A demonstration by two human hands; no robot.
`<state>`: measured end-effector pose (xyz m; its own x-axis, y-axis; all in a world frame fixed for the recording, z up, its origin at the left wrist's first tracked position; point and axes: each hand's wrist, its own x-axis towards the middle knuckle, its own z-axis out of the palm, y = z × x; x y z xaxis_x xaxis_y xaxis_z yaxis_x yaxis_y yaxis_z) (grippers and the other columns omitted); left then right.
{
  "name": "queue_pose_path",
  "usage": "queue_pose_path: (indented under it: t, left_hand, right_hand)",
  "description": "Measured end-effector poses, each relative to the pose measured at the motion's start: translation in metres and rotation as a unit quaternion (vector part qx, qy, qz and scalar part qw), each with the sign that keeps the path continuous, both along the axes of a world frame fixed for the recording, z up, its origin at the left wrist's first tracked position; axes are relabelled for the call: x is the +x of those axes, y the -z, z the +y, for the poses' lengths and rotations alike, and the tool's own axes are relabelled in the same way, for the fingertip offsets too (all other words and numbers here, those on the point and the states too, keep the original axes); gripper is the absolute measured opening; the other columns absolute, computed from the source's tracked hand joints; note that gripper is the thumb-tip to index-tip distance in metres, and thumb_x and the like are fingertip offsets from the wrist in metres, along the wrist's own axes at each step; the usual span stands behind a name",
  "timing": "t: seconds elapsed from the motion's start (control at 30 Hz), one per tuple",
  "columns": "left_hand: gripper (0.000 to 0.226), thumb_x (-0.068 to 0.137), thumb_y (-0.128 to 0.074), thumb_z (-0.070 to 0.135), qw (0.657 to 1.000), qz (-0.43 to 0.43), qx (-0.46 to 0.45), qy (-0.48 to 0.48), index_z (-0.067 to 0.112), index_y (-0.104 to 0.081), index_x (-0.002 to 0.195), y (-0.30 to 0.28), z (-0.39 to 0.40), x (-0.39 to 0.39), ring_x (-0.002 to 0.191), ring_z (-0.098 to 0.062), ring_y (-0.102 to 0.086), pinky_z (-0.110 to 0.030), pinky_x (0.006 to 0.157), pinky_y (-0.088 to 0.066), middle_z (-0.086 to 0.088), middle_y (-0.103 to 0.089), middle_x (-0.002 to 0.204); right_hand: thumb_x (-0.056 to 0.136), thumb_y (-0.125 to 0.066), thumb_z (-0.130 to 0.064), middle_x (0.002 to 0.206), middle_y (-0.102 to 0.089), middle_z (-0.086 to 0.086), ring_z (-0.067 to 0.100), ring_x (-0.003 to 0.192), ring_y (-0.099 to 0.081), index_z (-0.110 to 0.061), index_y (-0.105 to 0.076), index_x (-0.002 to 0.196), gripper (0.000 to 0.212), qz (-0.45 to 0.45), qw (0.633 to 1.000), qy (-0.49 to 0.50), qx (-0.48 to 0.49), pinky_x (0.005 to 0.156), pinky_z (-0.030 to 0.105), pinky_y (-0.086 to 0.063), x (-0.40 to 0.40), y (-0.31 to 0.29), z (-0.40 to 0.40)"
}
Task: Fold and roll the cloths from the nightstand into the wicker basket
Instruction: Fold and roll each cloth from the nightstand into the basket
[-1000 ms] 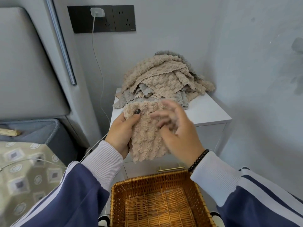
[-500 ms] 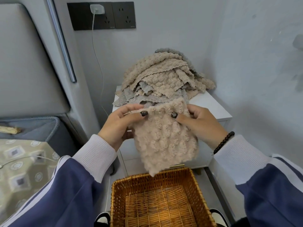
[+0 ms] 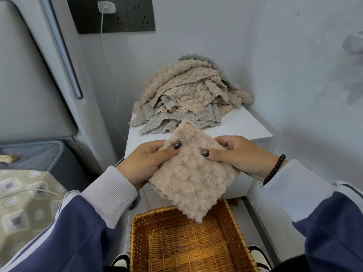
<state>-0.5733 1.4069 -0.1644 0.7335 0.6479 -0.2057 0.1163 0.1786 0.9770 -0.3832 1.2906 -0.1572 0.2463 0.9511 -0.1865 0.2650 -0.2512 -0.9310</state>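
Both hands hold one beige cloth [image 3: 193, 179] up between them, a little apart from each other. The left hand [image 3: 146, 165] pinches the cloth's upper left edge, thumb on the near face and fingers curled behind. The right hand [image 3: 238, 156] grips the upper right edge the same way, thumb pressed on the front. The cloth looks folded into a thick pad, tilted so that one corner rises just above the thumbs and the opposite corner hangs down below both hands.

Directly under that hanging corner, below and nearer than the hands, sits the wicker basket [image 3: 135, 242], with nothing visible on its woven floor; the cloth's tip overlaps its far rim in view, and whether it touches cannot be told. Beyond the hands stands the white nightstand [image 3: 243, 128], and on it, farther back, a heap of beige and grey cloths [image 3: 188, 97]. A dark bead bracelet [image 3: 274, 169] circles the right wrist.
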Motion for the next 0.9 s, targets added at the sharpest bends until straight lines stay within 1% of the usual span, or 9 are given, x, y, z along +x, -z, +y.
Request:
queue_pose_path:
  t: [0.13, 0.27, 0.37, 0.53, 0.63, 0.7, 0.77, 0.8, 0.9]
  left_hand:
    - [0.024, 0.081, -0.061, 0.019, 0.996, -0.062, -0.050, -0.051, 0.004, -0.069, 0.098, -0.002, 0.003, -0.004, 0.071, -0.019, -0.072, -0.026, 0.060, -0.059, -0.013, -0.074, 0.087]
    - [0.027, 0.084, -0.058, 0.022, 0.985, -0.121, -0.089, -0.082, 0.006, -0.067, 0.103, -0.001, -0.004, -0.002, 0.080, -0.020, -0.073, -0.029, 0.065, -0.060, -0.011, -0.075, 0.093]
    - [0.038, 0.082, -0.059, 0.026, 0.974, -0.158, -0.129, -0.098, 0.006, -0.065, 0.113, -0.002, -0.007, 0.000, 0.096, -0.025, -0.071, -0.035, 0.075, -0.060, -0.013, -0.073, 0.107]
    - [0.039, 0.072, -0.068, 0.027, 0.985, -0.118, -0.025, -0.121, 0.008, -0.068, 0.106, -0.001, -0.001, -0.005, 0.086, -0.023, -0.073, -0.031, 0.069, -0.061, -0.011, -0.075, 0.097]
    - [0.048, 0.068, -0.071, 0.020, 0.993, -0.078, 0.005, -0.092, 0.009, -0.065, 0.115, 0.001, 0.006, -0.011, 0.088, -0.026, -0.073, -0.036, 0.073, -0.061, -0.012, -0.075, 0.099]
    - [0.051, 0.071, -0.074, 0.014, 0.996, -0.060, 0.005, -0.063, 0.014, -0.063, 0.121, 0.003, 0.007, -0.014, 0.097, -0.035, -0.068, -0.049, 0.083, -0.055, -0.016, -0.073, 0.104]
    - [0.046, 0.076, -0.075, 0.006, 0.997, -0.069, -0.005, -0.039, 0.020, -0.066, 0.119, 0.004, 0.006, -0.015, 0.104, -0.045, -0.057, -0.058, 0.094, -0.045, -0.025, -0.066, 0.115]
    - [0.044, 0.079, -0.069, 0.004, 0.996, -0.077, -0.012, -0.031, 0.022, -0.066, 0.119, 0.004, 0.006, -0.016, 0.102, -0.045, -0.054, -0.056, 0.091, -0.048, -0.028, -0.062, 0.118]
    - [0.047, 0.089, -0.051, -0.008, 0.994, -0.104, -0.034, -0.009, 0.021, -0.061, 0.125, 0.004, 0.007, -0.018, 0.076, -0.029, -0.064, -0.030, 0.054, -0.059, -0.022, -0.067, 0.114]
  right_hand:
    - [0.061, -0.079, -0.023, 0.097, -0.072, 0.013, 0.018, 0.081, -0.068, -0.005, -0.069, 0.096, 0.041, 0.123, 0.991, 0.042, 0.040, 0.073, 0.028, -0.057, 0.012, 0.000, -0.002]
    - [0.036, -0.097, -0.031, 0.121, -0.060, 0.021, 0.032, 0.106, -0.058, -0.002, -0.062, 0.120, 0.096, 0.360, 0.928, 0.068, 0.072, 0.089, 0.046, -0.052, 0.013, 0.008, 0.000]
    - [0.043, -0.096, -0.026, 0.136, -0.054, 0.020, 0.037, 0.124, -0.052, -0.007, -0.058, 0.128, 0.095, 0.469, 0.881, 0.010, 0.058, 0.100, 0.056, -0.042, -0.008, 0.015, 0.001]
    - [0.037, -0.097, -0.023, 0.123, -0.060, 0.024, 0.042, 0.115, -0.057, -0.010, -0.077, 0.093, 0.061, 0.356, 0.933, -0.010, 0.044, 0.096, 0.047, -0.049, -0.015, 0.017, 0.005]
    - [0.060, -0.082, -0.014, 0.127, -0.056, 0.031, 0.048, 0.117, -0.052, 0.000, -0.067, 0.107, 0.052, 0.284, 0.957, 0.045, 0.036, 0.100, 0.052, -0.044, -0.004, 0.015, 0.006]
    - [0.069, -0.070, -0.011, 0.120, -0.063, 0.025, 0.040, 0.105, -0.062, 0.002, -0.064, 0.111, 0.045, 0.283, 0.957, 0.050, 0.036, 0.085, 0.041, -0.055, 0.004, 0.014, 0.005]
    - [0.065, -0.079, -0.016, 0.114, -0.067, 0.023, 0.037, 0.091, -0.061, 0.001, -0.070, 0.104, 0.043, 0.286, 0.957, 0.031, 0.039, 0.064, 0.031, -0.055, 0.010, 0.013, 0.003]
    - [0.058, -0.085, -0.018, 0.113, -0.068, 0.022, 0.037, 0.092, -0.059, -0.001, -0.073, 0.099, 0.046, 0.290, 0.956, 0.021, 0.050, 0.067, 0.032, -0.054, 0.014, 0.016, 0.004]
    - [0.045, -0.086, -0.014, 0.112, -0.068, 0.020, 0.033, 0.095, -0.068, -0.006, -0.075, 0.098, 0.055, 0.333, 0.939, 0.004, 0.088, 0.079, 0.039, -0.058, 0.018, 0.018, 0.001]
